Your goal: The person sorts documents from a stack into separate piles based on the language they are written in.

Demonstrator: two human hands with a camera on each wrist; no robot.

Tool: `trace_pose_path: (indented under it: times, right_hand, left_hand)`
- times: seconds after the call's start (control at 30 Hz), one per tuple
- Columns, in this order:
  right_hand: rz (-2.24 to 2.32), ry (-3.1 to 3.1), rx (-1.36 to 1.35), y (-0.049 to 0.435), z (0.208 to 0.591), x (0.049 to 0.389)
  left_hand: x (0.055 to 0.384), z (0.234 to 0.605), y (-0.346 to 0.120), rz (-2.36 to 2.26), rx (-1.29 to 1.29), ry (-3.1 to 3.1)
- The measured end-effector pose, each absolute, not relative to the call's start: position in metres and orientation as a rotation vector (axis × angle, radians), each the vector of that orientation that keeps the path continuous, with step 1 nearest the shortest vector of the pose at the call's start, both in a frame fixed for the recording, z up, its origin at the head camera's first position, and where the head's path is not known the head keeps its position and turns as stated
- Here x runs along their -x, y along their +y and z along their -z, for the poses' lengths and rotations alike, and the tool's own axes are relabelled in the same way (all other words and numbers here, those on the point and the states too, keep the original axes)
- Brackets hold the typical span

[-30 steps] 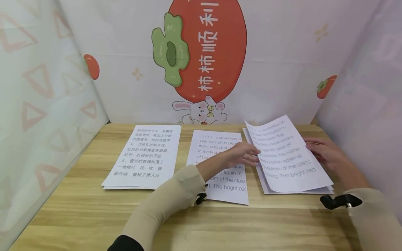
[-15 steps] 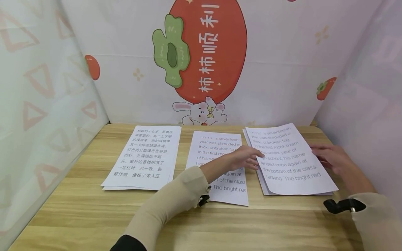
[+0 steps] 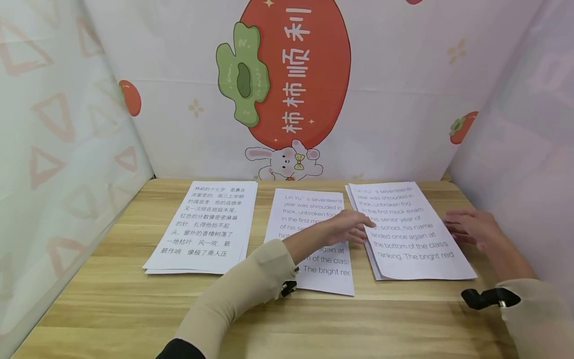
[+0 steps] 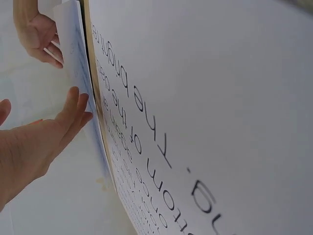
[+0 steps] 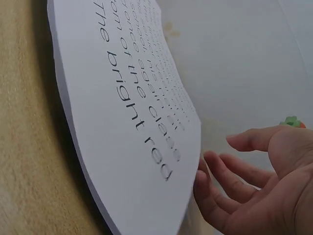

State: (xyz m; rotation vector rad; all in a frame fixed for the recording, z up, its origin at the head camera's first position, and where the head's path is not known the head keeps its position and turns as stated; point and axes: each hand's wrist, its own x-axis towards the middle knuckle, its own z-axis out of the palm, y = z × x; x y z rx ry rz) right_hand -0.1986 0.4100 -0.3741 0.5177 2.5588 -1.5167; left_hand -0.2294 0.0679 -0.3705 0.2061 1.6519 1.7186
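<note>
In the head view a stack of printed English sheets (image 3: 405, 244) lies at the right of the table. Its top sheet lies nearly flat, and a lower sheet peeks out along the left edge. My left hand (image 3: 347, 227) is at the left edge of that stack, fingers extended and fingertips at the paper. At the right edge my right hand (image 3: 477, 229) has its fingers loosely bent. The right wrist view shows these right fingers (image 5: 234, 183) against the sheets' edge, with the thumb held apart from the paper. Neither hand pinches a sheet.
Under my left forearm lies another English printed sheet (image 3: 309, 204), partly covered by the arm. A stack of Chinese printed sheets (image 3: 202, 224) lies at the left on the wooden table (image 3: 358, 324). A patterned backdrop (image 3: 394, 89) stands behind and on both sides.
The top sheet, raised and curled at its far edge a second ago, has come down flat onto the stack. It shifted right, then slightly back left. My right hand has moved slightly right.
</note>
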Motion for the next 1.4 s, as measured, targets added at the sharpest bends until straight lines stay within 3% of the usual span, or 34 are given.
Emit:
trace_pose_path:
  times: [0.37,1.07,1.4]
  right_hand:
    - [1.479,2.591,-0.397,0.384,0.37,0.203]
    - [1.619,2.323,0.007,0.283,0.377,0.217]
    - [1.73,2.066,-0.024,0.251,0.38,0.218]
  left_hand:
    - [0.233,0.372,0.044,-1.692,-0.193,1.684]
    - [0.243,0.374,-0.051,-1.618,-0.13,1.992]
    - [0.245,0.373,-0.094,-1.614,-0.024,2.109]
